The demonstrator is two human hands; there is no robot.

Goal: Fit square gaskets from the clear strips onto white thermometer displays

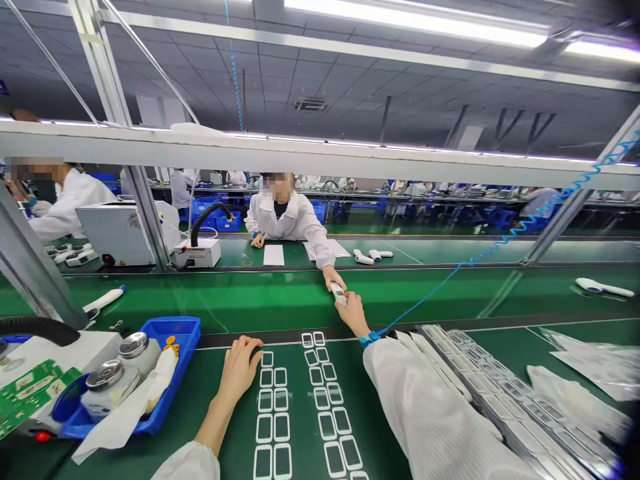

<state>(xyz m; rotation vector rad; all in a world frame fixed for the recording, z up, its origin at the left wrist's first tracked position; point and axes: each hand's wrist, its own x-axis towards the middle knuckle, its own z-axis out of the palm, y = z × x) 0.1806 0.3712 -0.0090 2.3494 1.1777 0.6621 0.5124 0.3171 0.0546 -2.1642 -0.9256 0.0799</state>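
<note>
Right hand (354, 313) grips device (339, 292), partly hidden by co-worker's hand (331, 275); left hand (240, 363), fingers apart, beside frames (265, 415), nearest cut off.

bright strip lights (417, 19) line a grey panelled ceiling (345, 93); far back, workbenches (440, 194) stand on a green floor (373, 228)

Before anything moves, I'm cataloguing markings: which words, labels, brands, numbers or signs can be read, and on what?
No text can be read.
White device: any lettering too small.
Green circuit boards: marks too small and blurred.
Paper sheet across the belt: any print illegible.
</note>
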